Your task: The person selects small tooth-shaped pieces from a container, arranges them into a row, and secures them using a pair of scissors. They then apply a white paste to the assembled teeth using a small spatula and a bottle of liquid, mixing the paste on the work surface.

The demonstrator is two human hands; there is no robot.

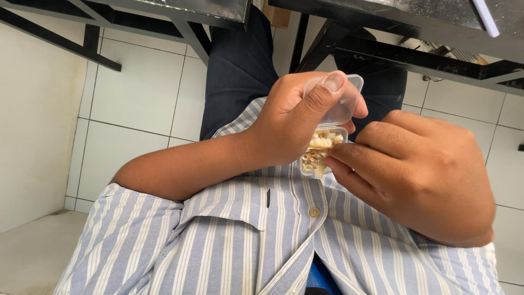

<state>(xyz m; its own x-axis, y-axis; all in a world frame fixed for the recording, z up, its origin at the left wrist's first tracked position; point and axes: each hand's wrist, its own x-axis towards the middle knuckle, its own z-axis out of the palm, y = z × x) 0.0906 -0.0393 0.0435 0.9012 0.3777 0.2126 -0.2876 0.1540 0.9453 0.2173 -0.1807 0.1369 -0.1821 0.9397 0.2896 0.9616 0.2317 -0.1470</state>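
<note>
My left hand (289,123) holds a small clear plastic box (323,154) in front of my chest, with the thumb pressed on its open hinged lid (345,104). The box is filled with several small cream-coloured ring-shaped pieces (319,143). My right hand (420,175) comes in from the right, and its pinched fingertips touch the pieces at the box's open edge. I cannot tell whether a piece is between those fingers.
My blue-and-white striped shirt (234,240) fills the lower part of the view, with dark trousers (240,65) above it. A black metal table frame (382,49) crosses the top. White floor tiles (136,109) lie to the left and right.
</note>
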